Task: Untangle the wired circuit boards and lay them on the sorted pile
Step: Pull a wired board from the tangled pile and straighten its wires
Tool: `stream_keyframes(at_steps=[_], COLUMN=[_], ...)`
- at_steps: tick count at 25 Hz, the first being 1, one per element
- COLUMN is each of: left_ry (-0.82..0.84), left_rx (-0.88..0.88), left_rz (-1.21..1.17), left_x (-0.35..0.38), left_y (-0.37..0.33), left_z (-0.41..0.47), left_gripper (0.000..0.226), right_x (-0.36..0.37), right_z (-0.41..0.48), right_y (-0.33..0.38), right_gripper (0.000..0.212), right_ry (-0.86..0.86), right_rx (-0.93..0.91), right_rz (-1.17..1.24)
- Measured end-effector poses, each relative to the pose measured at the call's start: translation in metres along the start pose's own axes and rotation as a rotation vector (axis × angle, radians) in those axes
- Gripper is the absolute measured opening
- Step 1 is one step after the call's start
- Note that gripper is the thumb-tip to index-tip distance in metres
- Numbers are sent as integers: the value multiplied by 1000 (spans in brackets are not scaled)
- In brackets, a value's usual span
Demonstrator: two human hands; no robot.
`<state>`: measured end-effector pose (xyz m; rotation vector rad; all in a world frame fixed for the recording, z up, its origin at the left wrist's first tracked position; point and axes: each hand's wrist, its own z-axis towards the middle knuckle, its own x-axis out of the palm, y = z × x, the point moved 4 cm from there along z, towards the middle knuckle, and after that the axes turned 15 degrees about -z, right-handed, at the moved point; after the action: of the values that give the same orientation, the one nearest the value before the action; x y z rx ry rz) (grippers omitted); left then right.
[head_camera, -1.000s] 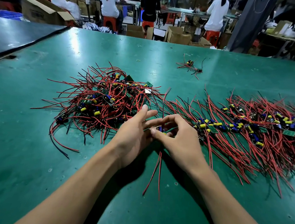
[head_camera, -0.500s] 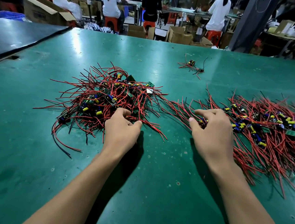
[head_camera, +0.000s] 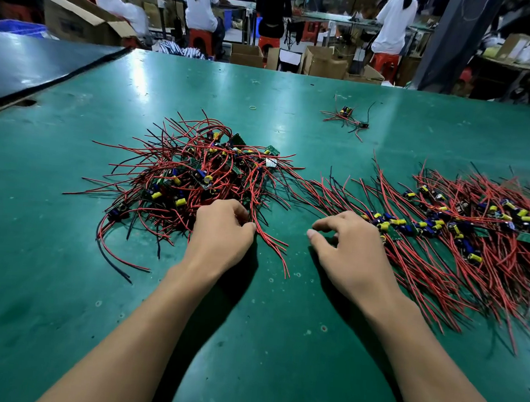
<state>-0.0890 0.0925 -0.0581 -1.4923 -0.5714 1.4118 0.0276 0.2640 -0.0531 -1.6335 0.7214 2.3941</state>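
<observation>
At edge of tangled heap (head_camera: 195, 175): left hand (head_camera: 222, 232) fingers curled round red wires (head_camera: 271, 241); right hand (head_camera: 349, 253) loosely spread, empty. Step: extraction. Next: draw one board free.

The tangle (head_camera: 195, 178) was a loose heap of small green boards with yellow and blue parts, its red and black wires sticking out every way. It lay just beyond the left hand (head_camera: 222, 232), whose fingers curled into its near edge. The sorted pile (head_camera: 447, 229) spread from the right hand (head_camera: 349, 253) out to its right, boards in a band and wires combed roughly parallel.
</observation>
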Motion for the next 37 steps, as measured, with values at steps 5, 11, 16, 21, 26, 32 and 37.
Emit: stream_keyframes(at_steps=[5,11,16,21,26,32,37], left_ry=[116,274,254,149,305,861,908], left_rx=[74,73,150,26,-279,-294,-348], left_rz=[126,192,63,-287,-755,-726,-827], left_x=[1,0,-3,-6,-2,27,26], left_y=[-1,-5,-19,-24,-25,-36,-33], left_z=[-6,-8,-13,-17,-22,-50,-51], left_gripper=[17,17,17,16,16,18,24], right_x=[3,6,8,10,6,4,2], right_z=[-3,-4,-3,-2,-5,-8,-2], right_y=[6,10,14,12,19,26,17], right_gripper=[17,12,13,15,32,45,17], right_ry=[1,18,53,260,134,87,-12], right_rx=[-29,-54,-38,81,-30,-261,90], right_rz=[48,96,191,501,369,331,856])
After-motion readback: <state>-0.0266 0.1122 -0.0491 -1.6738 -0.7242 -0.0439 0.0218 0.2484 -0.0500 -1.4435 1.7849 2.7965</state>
